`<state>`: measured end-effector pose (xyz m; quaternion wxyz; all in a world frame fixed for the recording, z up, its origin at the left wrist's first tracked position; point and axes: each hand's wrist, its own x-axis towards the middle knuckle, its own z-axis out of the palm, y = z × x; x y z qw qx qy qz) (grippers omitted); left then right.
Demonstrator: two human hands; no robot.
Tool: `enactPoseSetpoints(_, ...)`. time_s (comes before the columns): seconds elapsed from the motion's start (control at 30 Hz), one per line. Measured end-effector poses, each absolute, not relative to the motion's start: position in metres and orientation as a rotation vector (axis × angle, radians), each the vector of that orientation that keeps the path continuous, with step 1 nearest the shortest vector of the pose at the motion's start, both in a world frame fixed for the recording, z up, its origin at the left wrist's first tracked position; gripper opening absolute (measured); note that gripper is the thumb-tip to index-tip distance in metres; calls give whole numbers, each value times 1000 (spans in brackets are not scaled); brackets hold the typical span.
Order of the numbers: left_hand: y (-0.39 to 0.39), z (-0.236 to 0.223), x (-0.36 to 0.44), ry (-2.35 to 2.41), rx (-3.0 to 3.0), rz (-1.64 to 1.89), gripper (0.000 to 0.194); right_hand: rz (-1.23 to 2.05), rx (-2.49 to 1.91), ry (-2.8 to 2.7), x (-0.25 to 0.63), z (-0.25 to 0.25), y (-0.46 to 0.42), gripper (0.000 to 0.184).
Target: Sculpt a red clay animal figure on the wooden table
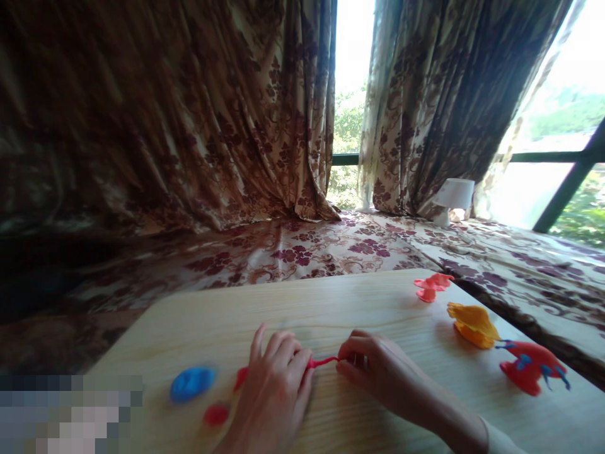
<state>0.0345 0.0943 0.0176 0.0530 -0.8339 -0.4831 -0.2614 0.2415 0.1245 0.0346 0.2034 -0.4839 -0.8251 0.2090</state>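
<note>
A thin strand of red modelling clay (pixel 325 362) stretches between my two hands above the pale wooden table. My left hand (pixel 278 384) is closed around the thicker end, its little finger raised. At the other tip, my right hand (pixel 366 366) pinches the strand between thumb and fingers. Another bit of red clay (pixel 241 378) shows at the left edge of my left hand, most of it hidden. Left of that hand lie a small flat red clay piece (pixel 216 415) and a larger blue clay disc (pixel 192 384).
Along the table's (pixel 227 315) right side stand a coral clay figure (pixel 431 287), a yellow clay figure (pixel 472 325) and a red clay figure with blue parts (pixel 534 367). Beyond are floral cloth, curtains (pixel 265 113) and a white lamp (pixel 456 193).
</note>
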Motion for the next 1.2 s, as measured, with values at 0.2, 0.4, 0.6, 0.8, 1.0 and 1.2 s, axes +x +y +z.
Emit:
enactPoseSetpoints(0.2,92,18,40,-1464,-2457,-933,15,603,-1390,-2269,239,30,124,20)
enactPoseSetpoints(0.4,89,21,55,-1503,-2503,-917,17,657,-1395,-2240,236,31,123,19)
enactPoseSetpoints(0.6,91,25,68,-1636,-2547,-748,9,697,-1359,-2222,236,29,122,16)
enactPoseSetpoints(0.8,94,26,72,-1612,-2539,-715,14,699,-1311,-2191,236,25,124,12)
enactPoseSetpoints(1.0,95,24,73,-1590,-2518,-756,17,696,-1305,-2195,238,25,126,15)
enactPoseSetpoints(1.2,95,25,73,-1601,-2524,-738,14,685,-1257,-2216,245,28,127,19)
